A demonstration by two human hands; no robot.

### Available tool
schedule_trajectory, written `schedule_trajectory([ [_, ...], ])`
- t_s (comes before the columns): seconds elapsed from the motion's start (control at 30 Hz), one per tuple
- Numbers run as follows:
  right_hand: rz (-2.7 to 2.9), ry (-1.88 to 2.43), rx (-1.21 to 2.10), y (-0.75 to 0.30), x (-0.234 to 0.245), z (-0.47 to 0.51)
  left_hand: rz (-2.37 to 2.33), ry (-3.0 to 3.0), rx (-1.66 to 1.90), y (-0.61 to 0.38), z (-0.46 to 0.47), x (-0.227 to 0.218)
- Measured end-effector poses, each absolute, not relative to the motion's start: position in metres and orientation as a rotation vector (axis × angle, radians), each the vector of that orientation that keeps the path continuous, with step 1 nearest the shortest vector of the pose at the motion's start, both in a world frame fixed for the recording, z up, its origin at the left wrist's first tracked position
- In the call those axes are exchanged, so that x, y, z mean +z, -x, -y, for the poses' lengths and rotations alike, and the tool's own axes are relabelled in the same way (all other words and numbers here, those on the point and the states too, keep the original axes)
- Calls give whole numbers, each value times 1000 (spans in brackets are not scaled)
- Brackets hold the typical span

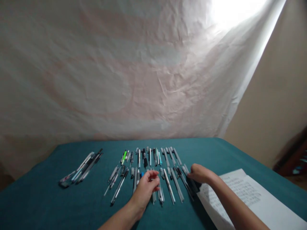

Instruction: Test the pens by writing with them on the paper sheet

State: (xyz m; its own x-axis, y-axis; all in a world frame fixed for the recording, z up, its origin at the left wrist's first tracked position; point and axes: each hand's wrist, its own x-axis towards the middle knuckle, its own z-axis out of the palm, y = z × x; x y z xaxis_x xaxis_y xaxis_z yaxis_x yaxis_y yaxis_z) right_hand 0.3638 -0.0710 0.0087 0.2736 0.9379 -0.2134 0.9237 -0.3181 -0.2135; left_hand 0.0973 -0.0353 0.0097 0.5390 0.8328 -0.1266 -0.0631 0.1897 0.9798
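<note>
In the head view, a teal cloth (35, 207) covers the table, and many pens lie on it in two rough rows near the middle, most of them pointing away from the person. The left hand (146, 187) is over the middle of the front row, its fingers loosely curled and the thumb apart from them, relaxed and not clenched on anything that shows; it hides parts of the pens beneath it. The right hand (200, 174) reaches to the right end of the same row, its fingertips down at a clear pen (185, 169); whether they pinch it or only touch it, I cannot tell. Between the hands lie a white pen (169, 186) and several clear ones, set side by side at a slant. In the back row, a bright green pen (123, 157) lies toward the left, a black pen (144, 157) nearer the middle, and a light blue pen (160, 158) to the right of that. A separate bundle of pens (87, 167) lies well apart on the left. Beneath the right forearm, paper sheets (271, 204) carry blurred writing. Behind the table hangs a pale, creased sheet (144, 80).
</note>
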Motion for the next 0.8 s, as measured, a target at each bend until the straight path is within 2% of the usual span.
schedule_trajectory([
  [0.43, 1662, 2319, 462, -366, 14, 67, -785, -1197, 695, -100, 33, 12],
  [0.8, 1657, 2218, 724, -390, 34, 79, -802, -1211, 659, -99, 36, 19],
])
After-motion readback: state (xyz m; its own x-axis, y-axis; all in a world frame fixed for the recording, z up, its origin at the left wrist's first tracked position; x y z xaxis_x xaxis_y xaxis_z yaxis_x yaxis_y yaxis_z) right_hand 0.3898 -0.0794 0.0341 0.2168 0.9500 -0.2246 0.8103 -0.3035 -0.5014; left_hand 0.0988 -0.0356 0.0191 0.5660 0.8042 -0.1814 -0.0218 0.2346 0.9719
